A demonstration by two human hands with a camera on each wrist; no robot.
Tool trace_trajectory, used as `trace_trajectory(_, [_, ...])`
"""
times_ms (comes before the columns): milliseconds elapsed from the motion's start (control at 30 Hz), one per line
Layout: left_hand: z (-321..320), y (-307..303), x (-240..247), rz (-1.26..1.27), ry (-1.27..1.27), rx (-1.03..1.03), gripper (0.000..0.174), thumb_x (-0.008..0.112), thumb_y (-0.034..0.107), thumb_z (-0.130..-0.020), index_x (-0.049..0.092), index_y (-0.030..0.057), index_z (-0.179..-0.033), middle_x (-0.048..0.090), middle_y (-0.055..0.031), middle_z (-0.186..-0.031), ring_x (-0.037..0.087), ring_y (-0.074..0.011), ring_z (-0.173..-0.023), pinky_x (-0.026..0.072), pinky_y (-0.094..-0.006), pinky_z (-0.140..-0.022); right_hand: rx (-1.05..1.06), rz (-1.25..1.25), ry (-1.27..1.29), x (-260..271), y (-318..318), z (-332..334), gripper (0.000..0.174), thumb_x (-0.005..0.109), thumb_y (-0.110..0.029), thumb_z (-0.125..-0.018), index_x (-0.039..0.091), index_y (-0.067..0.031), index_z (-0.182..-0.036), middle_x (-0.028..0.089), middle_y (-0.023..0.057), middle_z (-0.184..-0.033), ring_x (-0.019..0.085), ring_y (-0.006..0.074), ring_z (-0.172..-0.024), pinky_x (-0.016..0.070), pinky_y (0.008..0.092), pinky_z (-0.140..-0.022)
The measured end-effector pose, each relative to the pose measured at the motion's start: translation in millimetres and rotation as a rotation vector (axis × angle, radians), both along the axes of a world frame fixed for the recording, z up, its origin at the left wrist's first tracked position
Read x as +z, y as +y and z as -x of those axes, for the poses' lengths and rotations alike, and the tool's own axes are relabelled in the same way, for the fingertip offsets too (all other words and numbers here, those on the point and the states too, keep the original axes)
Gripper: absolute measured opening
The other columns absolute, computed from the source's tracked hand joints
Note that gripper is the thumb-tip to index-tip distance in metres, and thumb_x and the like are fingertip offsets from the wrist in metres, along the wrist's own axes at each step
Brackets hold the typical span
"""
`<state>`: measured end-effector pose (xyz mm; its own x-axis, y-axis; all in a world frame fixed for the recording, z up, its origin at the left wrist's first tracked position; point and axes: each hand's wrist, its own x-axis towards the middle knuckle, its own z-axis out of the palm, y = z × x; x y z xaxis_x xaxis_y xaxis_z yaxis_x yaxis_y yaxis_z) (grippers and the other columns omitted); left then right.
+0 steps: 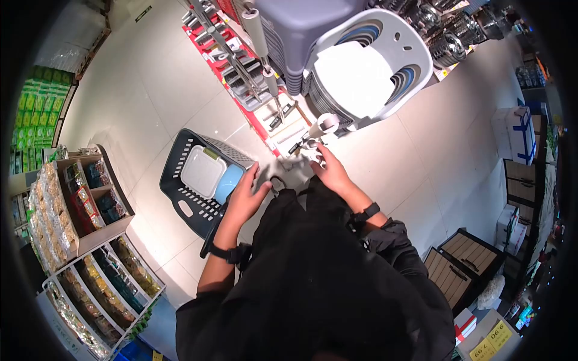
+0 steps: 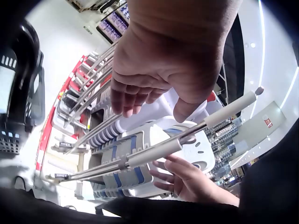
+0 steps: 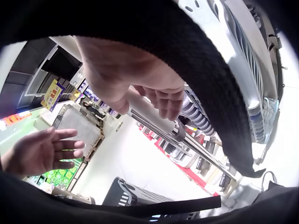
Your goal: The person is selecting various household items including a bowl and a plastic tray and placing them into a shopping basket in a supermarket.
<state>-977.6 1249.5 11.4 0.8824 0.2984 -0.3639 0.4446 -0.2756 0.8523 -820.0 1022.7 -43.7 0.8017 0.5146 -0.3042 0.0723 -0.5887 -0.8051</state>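
My left hand is held in front of the body with its fingers loosely extended and nothing in them. My right hand is just below the white grip of a mop with a metal pole. In the left wrist view its relaxed fingers are right beside that white mop grip; in the right wrist view they overlap the grip. By the left forearm is a dark grey shopping basket, its handle overlapping that arm. Inside are a white-lidded container and a light blue item.
More mops stand in a red-edged display ahead. Beside it rise stacked grey-white laundry baskets and a grey-purple plastic stack. Shelves of packaged goods stand at the left; wooden-fronted cabinets at the right.
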Motion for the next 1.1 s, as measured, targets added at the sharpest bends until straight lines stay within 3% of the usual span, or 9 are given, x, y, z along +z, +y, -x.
trace_trajectory(100, [43, 23, 22, -0.106, -0.057, 0.081, 0.064, 0.066, 0.031, -0.09, 0.042, 0.0001, -0.141, 0.055, -0.0231, -0.128, 0.055, -0.0328, -0.12, 0.0419, -0.0386, -0.101, -0.012, 0.194, 0.086, 0, 0, 26, 0.041, 0.062, -0.018, -0.091, 0.052, -0.0009, -0.128, 0.065, 0.0161, -0.115, 0.065, 0.0244, -0.1, 0.0514, 0.0337, -0.086])
trace_trajectory(167, [73, 34, 31, -0.165, -0.011, 0.187, 0.064, 0.067, 0.028, -0.09, 0.042, -0.0013, -0.14, 0.055, -0.0234, -0.13, 0.054, -0.0329, -0.121, 0.0415, -0.0385, -0.102, 0.193, 0.252, 0.257, 24, 13, 39, 0.048, 0.059, -0.03, -0.09, 0.053, -0.0029, -0.129, 0.063, 0.021, -0.117, 0.06, 0.0338, -0.111, 0.048, 0.0389, -0.095])
trace_trajectory(300, [132, 40, 17, -0.259, 0.013, 0.337, 0.058, 0.059, 0.031, -0.095, 0.044, -0.0017, -0.14, 0.055, -0.0239, -0.13, 0.053, -0.034, -0.122, 0.0407, -0.0388, -0.102, 0.63, 0.063, -0.032, 34, 57, 62, 0.059, 0.063, -0.03, -0.087, 0.046, -0.0053, -0.137, 0.052, 0.0193, -0.136, 0.053, 0.0351, -0.123, 0.0453, 0.0424, -0.1])
trace_trajectory(433, [182, 23, -4, -0.243, 0.206, 0.588, 0.051, 0.041, 0.039, -0.101, 0.056, -0.0006, -0.129, 0.061, -0.0251, -0.119, 0.057, -0.0387, -0.116, 0.0433, -0.0419, -0.098, 0.866, -0.192, -0.383, 36, 127, 78, 0.075, 0.074, -0.021, -0.077, 0.039, -0.0079, -0.142, 0.041, 0.0197, -0.145, 0.045, 0.0371, -0.129, 0.0448, 0.0449, -0.1])
trace_trajectory(567, [210, 12, -4, -0.417, 0.327, 0.632, 0.052, 0.036, 0.042, -0.102, 0.065, 0.0004, -0.111, 0.067, -0.0244, -0.1, 0.061, -0.044, -0.098, 0.0466, -0.0493, -0.086, 1.134, -0.157, -0.305, 26, 170, 101, 0.062, 0.073, -0.019, -0.076, 0.05, -0.0083, -0.133, 0.056, 0.0132, -0.125, 0.052, 0.0317, -0.12, 0.0446, 0.0441, -0.097])
trace_trajectory(600, [218, 15, -18, -0.42, 0.32, 0.673, 0.052, 0.035, 0.044, -0.102, 0.066, 0.0031, -0.103, 0.066, -0.0244, -0.096, 0.061, -0.0442, -0.095, 0.0467, -0.0503, -0.082, 1.147, -0.12, -0.257, 8, 176, 111, 0.047, 0.072, -0.02, -0.077, 0.057, -0.007, -0.119, 0.06, 0.0109, -0.114, 0.055, 0.0307, -0.114, 0.0467, 0.0446, -0.093])
trace_trajectory(733, [207, 25, -39, -0.324, 0.491, 0.733, 0.053, 0.034, 0.048, -0.101, 0.067, 0.0076, -0.094, 0.067, -0.0223, -0.091, 0.063, -0.0429, -0.091, 0.0475, -0.0499, -0.078, 1.074, -0.165, -0.438, 0, 168, 126, 0.028, 0.072, -0.019, -0.074, 0.056, -0.0055, -0.092, 0.064, 0.0108, -0.096, 0.063, 0.0316, -0.095, 0.0529, 0.0421, -0.078])
trace_trajectory(833, [203, 29, -47, -0.434, 0.365, 0.727, 0.052, 0.035, 0.049, -0.1, 0.067, 0.0086, -0.095, 0.068, -0.0204, -0.086, 0.064, -0.0432, -0.086, 0.0481, -0.0504, -0.075, 0.957, -0.167, -0.534, -10, 169, 133, 0.026, 0.072, -0.018, -0.072, 0.056, -0.0063, -0.089, 0.064, 0.0104, -0.09, 0.064, 0.0317, -0.089, 0.0533, 0.0415, -0.074])
trace_trajectory(1100, [203, 87, -64, -0.433, 0.312, 0.584, 0.049, 0.037, 0.048, -0.1, 0.064, 0.0093, -0.088, 0.068, -0.0206, -0.083, 0.065, -0.0427, -0.083, 0.049, -0.0525, -0.074, 0.804, -0.03, -0.415, -12, 201, 149, 0.028, 0.066, -0.01, -0.078, 0.052, -0.0057, -0.102, 0.06, 0.014, -0.102, 0.057, 0.0344, -0.104, 0.0492, 0.0443, -0.083])
